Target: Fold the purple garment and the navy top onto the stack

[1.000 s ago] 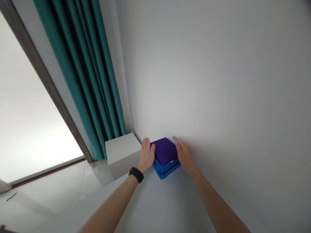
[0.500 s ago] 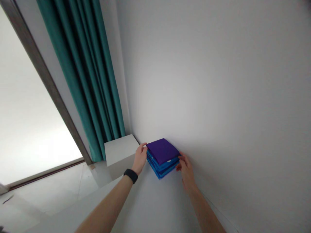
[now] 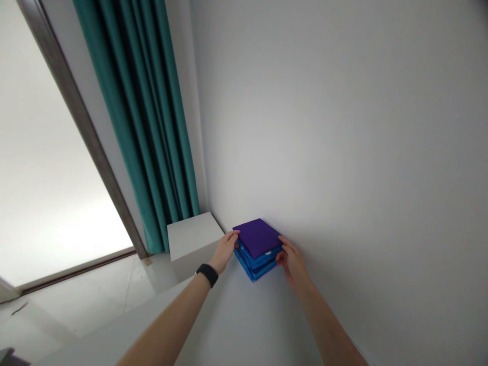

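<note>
While the folded bundle [image 3: 259, 237] sits on the white surface [image 3: 236, 315], near the wall [image 3: 324, 127], its folding looks done to me — purple on top, blue layers beneath — and only the uneven blue edges seem left unfinished. One corner points toward me; it looks nearly square, so I can't pick a long axis. My left hand [image 3: 224, 250] is closed on its left corner, my right hand [image 3: 294, 261] on its right; how firmly, I can't tell. Leftward stands a white box [image 3: 195, 233].

Purple top [image 3: 257, 238]: matt, cloth-like. Blue layers [image 3: 263, 268]: slt sheen, plastic-lkg. Curtain [image 3: 158, 152]: matt fabric. Flr [image 3: 102, 284]: glossy. Wall [image 3: 343, 127]: smooth, matt.
</note>
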### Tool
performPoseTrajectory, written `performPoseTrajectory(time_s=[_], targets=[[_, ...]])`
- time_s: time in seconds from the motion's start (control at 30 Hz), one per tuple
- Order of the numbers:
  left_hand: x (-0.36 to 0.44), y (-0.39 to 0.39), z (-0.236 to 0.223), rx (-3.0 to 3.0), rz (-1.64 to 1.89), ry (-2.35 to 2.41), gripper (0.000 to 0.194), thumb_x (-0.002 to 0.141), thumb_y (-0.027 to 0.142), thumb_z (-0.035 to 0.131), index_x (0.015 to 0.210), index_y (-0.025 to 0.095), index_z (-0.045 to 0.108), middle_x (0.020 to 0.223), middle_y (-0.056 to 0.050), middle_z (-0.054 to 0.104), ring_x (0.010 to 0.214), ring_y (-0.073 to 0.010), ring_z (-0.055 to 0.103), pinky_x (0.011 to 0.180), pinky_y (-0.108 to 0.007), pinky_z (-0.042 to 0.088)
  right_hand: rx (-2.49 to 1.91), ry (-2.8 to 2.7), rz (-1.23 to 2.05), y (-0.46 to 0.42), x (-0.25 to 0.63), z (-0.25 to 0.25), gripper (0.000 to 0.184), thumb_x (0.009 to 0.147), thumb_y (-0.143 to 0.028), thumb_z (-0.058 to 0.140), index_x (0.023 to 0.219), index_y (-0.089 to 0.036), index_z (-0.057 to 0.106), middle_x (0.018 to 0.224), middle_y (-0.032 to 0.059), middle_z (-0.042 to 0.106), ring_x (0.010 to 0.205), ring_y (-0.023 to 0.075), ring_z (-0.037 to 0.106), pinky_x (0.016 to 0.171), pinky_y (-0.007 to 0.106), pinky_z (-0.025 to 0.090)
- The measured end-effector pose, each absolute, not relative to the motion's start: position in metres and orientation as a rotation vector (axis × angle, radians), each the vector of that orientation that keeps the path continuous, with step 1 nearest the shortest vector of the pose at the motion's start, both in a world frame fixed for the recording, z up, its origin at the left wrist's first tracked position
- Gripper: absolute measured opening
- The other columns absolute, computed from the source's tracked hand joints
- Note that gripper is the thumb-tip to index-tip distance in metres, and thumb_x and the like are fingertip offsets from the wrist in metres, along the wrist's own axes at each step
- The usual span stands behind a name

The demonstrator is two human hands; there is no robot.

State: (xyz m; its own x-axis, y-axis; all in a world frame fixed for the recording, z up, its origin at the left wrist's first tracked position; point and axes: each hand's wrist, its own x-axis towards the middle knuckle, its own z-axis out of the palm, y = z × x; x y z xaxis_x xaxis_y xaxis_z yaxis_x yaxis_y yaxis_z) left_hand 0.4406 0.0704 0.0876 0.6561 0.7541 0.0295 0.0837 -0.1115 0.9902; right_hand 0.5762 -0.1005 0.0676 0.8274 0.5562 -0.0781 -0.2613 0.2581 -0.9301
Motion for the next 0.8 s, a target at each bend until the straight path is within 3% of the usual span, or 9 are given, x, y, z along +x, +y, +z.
performPoseTrajectory(time_s=[0.3,0.43,0.57,0.67,0.8], targets=[[0.447,0.071,0.084,1.626,0.658,0.714,0.035,0.09,0.032,0.045,0.113,0.013,0.065,0.08,-0.004,0.065,0.062,-0.0135,0.056,0.054,-0.023,0.042,-1.137,-0.277,0.586,-0.104,0.576,0.066,0.061,0.068,-0.031,0.064,0.127,-0.017,0.057,0.055,-0.0031,0.063,0.054,0.0171,0.061,0.047,0.025,0.044],[0.449,0.077,0.077,1.674,0.703,0.694,0.034,0.09,0.032,0.043,0.11,0.014,0.064,0.086,-0.005,0.066,0.063,-0.0147,0.058,0.055,-0.025,0.044,-1.169,-0.344,0.592,-0.104,0.581,0.059,0.061,0.071,-0.032,0.06,0.13,-0.018,0.054,0.067,-0.0002,0.066,0.063,0.0186,0.064,0.054,0.029,0.05],[0.442,0.08,0.071,1.755,0.831,0.679,0.029,0.089,0.027,0.046,0.109,0.017,0.063,0.098,-0.007,0.064,0.081,-0.0185,0.06,0.077,-0.033,0.049,-1.389,-0.466,0.27,-0.112,0.581,0.046,0.048,0.076,-0.03,0.052,0.123,-0.022,0.057,0.113,0.008,0.064,0.081,0.02,0.065,0.071,0.038,0.056],[0.434,0.076,0.061,1.851,0.936,0.635,0.031,0.086,0.024,0.05,0.115,0.019,0.06,0.111,-0.009,0.059,0.098,-0.0213,0.057,0.093,-0.039,0.045,-1.643,-0.682,-0.11,-0.12,0.576,0.043,0.037,0.083,-0.029,0.045,0.116,-0.02,0.062,0.114,0.0107,0.063,0.095,0.0228,0.062,0.088,0.044,0.052],[0.426,0.06,0.038,1.953,0.951,0.613,0.043,0.09,0.027,0.046,0.133,0.02,0.048,0.13,-0.012,0.051,0.121,-0.0251,0.049,0.103,-0.045,0.041,-1.783,-1.051,-0.407,-0.114,0.569,0.06,0.038,0.09,-0.024,0.037,0.118,-0.019,0.062,0.117,0.0117,0.063,0.113,0.0241,0.055,0.104,0.048,0.041]])
